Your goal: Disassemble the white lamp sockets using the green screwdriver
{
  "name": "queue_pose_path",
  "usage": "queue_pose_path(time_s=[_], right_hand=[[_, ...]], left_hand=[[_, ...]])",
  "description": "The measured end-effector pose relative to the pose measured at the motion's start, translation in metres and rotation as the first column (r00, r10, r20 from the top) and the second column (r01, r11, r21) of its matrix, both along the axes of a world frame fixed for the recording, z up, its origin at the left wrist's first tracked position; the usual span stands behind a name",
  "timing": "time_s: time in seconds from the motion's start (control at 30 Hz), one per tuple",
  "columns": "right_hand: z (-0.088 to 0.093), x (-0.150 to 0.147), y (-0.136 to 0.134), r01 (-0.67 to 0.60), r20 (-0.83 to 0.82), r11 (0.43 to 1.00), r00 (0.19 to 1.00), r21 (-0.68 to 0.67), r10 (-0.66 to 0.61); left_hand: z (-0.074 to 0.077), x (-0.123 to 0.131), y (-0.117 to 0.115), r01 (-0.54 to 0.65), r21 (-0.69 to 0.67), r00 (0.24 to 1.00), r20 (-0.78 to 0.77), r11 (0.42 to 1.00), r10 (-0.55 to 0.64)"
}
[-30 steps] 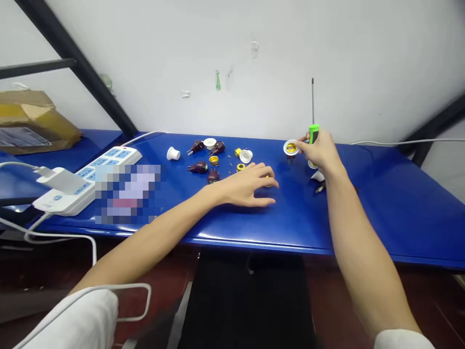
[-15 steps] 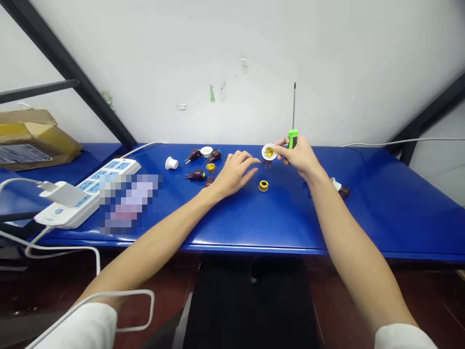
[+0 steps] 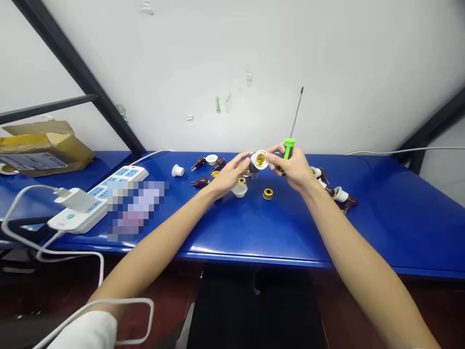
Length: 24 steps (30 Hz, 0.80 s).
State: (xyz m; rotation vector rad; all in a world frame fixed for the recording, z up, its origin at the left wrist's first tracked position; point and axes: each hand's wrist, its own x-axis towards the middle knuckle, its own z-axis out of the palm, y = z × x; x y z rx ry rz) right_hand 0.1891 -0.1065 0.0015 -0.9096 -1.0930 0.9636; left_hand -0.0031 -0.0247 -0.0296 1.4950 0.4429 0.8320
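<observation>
Between my two hands is a plug-in lamp holder with a white collar, a brass-coloured inside and a dark plug body. My left hand grips its plug side, the fingers closed around it. At the white rim, the thumb and finger of my right hand pinch the same holder. That hand also keeps a green-and-black screwdriver against its palm, shaft pointing up. Below the hands lie a brass-coloured threaded ring and a white cap. Another brass-coloured piece is by my left fingertips.
Dark plug bodies and a white collar lie left on the blue table. Several lamp holders are grouped right of my right arm. A power strip with a charger, a blurred-out patch and a cardboard box are further left.
My left hand has come up to the lamp holder and closed on it. The holder has moved slightly left and turned. The screwdriver leans more to the right.
</observation>
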Motion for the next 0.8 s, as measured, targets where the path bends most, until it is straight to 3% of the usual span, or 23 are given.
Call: queue_pose_path(time_s=[0.17, 0.33, 0.47, 0.57, 0.8], right_hand=[[-0.003, 0.000, -0.002, -0.014, 0.048, 1.000, 0.999, -0.028, 0.015], [-0.007, 0.018, -0.003, 0.108, 0.166, 0.986, 0.982, -0.131, -0.085], [-0.005, 0.032, -0.007, 0.119, 0.257, 0.979, 0.964, -0.169, -0.073], [-0.009, 0.039, -0.007, 0.082, 0.299, 0.981, 0.954, -0.175, -0.026], [-0.018, 0.040, -0.011, 0.148, 0.246, 0.985, 0.962, -0.088, -0.123]], left_hand=[[0.005, 0.001, -0.008, 0.064, -0.181, 0.993, 0.110, 0.981, -0.044], [0.016, -0.003, -0.003, -0.078, -0.356, 0.958, 0.231, 0.931, 0.169], [0.022, -0.011, 0.006, -0.175, -0.482, 0.908, 0.257, 0.858, 0.330], [0.024, -0.018, 0.011, -0.204, -0.512, 0.892, 0.255, 0.835, 0.375], [0.029, -0.031, 0.018, -0.191, -0.499, 0.896, 0.264, 0.845, 0.358]])
